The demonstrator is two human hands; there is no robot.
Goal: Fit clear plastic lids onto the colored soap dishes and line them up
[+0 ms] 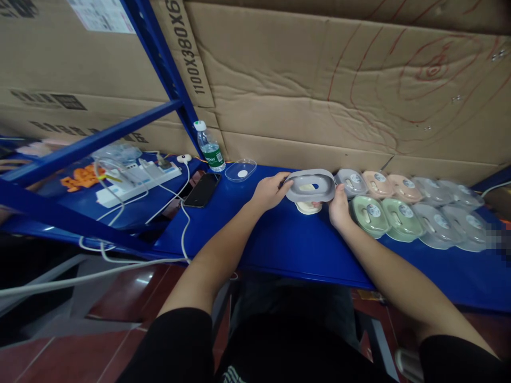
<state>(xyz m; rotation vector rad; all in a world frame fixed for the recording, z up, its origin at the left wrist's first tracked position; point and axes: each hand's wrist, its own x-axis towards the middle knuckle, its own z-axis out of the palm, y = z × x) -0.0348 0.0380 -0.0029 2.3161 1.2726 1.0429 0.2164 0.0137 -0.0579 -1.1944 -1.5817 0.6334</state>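
A grey oval dish [293,187] with an opening in its middle is held between my two hands above the blue table. My left hand [271,191] grips its left end. On its right end my right hand [340,206] is closed, thumb up along the rim. Just below the dish a cream-coloured piece [307,208] shows, mostly hidden by it. Close to my right hand stand several lidded containers, among them a grey one [351,182] and a green one [368,215]. A clear oval lid [240,170] with a white round label lies left of my left hand.
Behind the lid's left side stands a water bottle [212,151]. A black phone [202,190] lies near white cables and a power strip [138,183]. Cardboard [279,80] backs the blue table [295,250], and a blue metal frame [99,127] rises at the left.
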